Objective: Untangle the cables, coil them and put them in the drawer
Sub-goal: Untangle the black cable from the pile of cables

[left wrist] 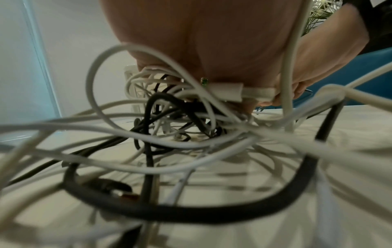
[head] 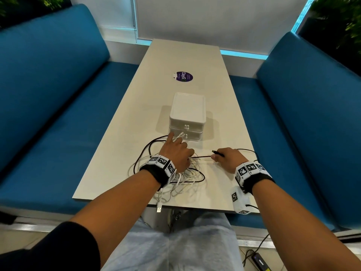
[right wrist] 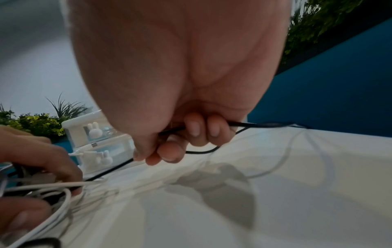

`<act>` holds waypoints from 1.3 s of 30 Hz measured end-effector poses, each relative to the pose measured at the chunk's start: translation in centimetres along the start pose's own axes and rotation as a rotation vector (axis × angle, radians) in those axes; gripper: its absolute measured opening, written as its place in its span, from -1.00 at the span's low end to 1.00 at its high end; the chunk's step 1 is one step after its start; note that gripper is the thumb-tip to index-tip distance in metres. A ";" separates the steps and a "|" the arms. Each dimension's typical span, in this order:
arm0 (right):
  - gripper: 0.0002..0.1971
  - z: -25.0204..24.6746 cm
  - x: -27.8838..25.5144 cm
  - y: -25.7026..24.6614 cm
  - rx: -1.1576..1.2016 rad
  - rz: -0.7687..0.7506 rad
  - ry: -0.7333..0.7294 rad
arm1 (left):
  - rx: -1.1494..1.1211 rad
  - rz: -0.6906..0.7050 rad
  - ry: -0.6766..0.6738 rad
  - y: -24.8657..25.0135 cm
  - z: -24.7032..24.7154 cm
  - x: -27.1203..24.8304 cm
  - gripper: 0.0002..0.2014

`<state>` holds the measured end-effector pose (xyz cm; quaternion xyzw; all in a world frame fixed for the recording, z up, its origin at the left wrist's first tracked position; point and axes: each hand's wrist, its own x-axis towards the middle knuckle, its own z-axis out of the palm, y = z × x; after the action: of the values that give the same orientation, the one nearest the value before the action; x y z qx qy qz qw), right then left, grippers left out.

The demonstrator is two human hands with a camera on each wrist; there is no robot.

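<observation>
Our left hand [head: 176, 151] presses down on the tangle of cables [head: 175, 177], fingers curled into the white strands on the pale surface [head: 224, 118]. Beyond stands the white drawer unit [head: 187, 116], shut. Our right hand [head: 227, 158] pinches the black cable [head: 201, 157] near its plug [head: 214, 152].

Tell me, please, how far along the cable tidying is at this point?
Early stage. Done: nothing coiled or stowed; both drawers of the white drawer unit look closed. In hand: the right hand grips the black cable near its plug, while the left hand holds down the tangle of white and black cables. Left: separating, coiling and stowing all cables.
</observation>
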<state>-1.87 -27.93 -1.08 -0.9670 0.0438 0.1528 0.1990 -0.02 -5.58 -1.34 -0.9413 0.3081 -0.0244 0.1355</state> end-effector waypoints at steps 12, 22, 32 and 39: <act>-0.66 0.2 0.2 0.3 -0.102 0.104 0.049 | -0.014 0.019 0.010 -0.5 0.5 -0.2 -0.54; -0.86 -2.5 -2.7 4.5 -0.352 0.366 0.130 | -0.017 -0.035 0.067 -0.9 0.4 -0.1 -0.55; -0.88 -0.8 -2.7 1.4 -0.253 0.304 0.166 | -0.183 0.022 0.154 -1.6 0.5 -0.2 -0.52; -0.72 1.7 -1.9 -1.4 0.012 0.059 0.056 | -0.401 0.033 0.134 -2.3 -0.8 -0.9 -0.59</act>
<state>-3.95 -25.93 -1.49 -0.9680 0.0789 0.1314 0.1987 0.51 -3.49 0.13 -0.9404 0.3308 -0.0231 -0.0750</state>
